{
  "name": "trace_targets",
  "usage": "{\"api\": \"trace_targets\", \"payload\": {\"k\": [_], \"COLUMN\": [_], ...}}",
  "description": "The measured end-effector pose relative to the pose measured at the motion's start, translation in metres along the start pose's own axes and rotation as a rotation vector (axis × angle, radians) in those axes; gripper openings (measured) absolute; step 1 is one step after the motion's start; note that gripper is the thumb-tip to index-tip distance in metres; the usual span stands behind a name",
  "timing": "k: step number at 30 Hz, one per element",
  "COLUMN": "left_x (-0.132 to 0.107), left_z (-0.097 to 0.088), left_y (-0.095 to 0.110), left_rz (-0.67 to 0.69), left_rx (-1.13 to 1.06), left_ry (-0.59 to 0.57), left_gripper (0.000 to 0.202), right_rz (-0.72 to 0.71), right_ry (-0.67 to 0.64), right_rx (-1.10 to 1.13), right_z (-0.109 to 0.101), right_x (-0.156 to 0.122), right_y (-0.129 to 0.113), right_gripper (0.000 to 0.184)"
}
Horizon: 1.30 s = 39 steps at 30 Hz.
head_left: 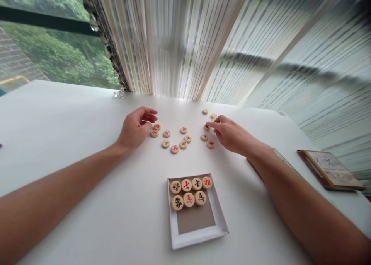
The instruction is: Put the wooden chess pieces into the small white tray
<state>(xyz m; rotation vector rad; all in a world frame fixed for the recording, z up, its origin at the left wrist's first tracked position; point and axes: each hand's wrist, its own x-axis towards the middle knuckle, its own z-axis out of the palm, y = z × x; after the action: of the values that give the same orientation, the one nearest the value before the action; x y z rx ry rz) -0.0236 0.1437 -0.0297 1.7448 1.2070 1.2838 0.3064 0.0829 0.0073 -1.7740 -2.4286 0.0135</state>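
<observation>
My left hand (136, 127) hovers at the left of the loose Chinese chess pieces, fingers apart and slightly curved, with nothing in it. Its thumb is close to two red-marked pieces (154, 133). On the right, my right hand (230, 133) reaches in with its index fingertip on a chess piece (206, 127), partly covering it; the thumb is apart from that piece. A black-marked piece (204, 137) and a red-marked piece (210, 144) lie just below. Nearer to me, a shallow white box (199, 236) holds several larger pieces in two rows, among them a red horse piece (188, 199).
Several more pieces lie mid-table, including a red-marked one (174, 149). Blank-looking pieces (205, 111) sit farther back. A brown-edged box or book (330, 170) lies at right; another is partly under my right forearm. String curtains (179, 44) hang behind the white table (87, 218).
</observation>
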Motion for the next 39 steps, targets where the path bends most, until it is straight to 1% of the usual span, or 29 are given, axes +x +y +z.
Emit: {"api": "trace_targets", "payload": {"k": [8,14,21,26,30,36,39], "left_x": [-0.001,-0.001,-0.001,-0.001,-0.002,-0.003,-0.003], "left_z": [0.001,0.001,0.001,0.001,0.001,0.001,0.0], "left_y": [0.005,0.005,-0.001,-0.003,-0.001,0.002,0.001], "left_rz": [-0.007,0.004,0.019,0.055,0.056,0.062,0.035], "left_rx": [0.006,0.024,0.051,0.094,0.115,0.125,0.085], "left_ry": [0.005,0.001,-0.037,-0.079,-0.084,-0.047,-0.025], "left_gripper": [0.036,0.035,0.038,0.038,0.037,0.035,0.033], "right_rz": [-0.047,-0.076,-0.07,-0.076,-0.084,-0.072,-0.066], "right_ry": [-0.026,-0.038,-0.044,-0.045,-0.052,-0.039,-0.031], "right_rx": [0.006,0.034,0.035,0.059,0.065,0.086,0.116], "right_z": [-0.008,-0.007,-0.009,-0.009,-0.012,-0.012,-0.011], "right_x": [0.001,0.001,0.001,0.001,-0.001,-0.001,-0.001], "right_y": [0.0,0.0,-0.001,-0.001,-0.003,-0.004,-0.004], "right_gripper": [0.023,0.022,0.015,0.019,0.023,0.024,0.027]}}
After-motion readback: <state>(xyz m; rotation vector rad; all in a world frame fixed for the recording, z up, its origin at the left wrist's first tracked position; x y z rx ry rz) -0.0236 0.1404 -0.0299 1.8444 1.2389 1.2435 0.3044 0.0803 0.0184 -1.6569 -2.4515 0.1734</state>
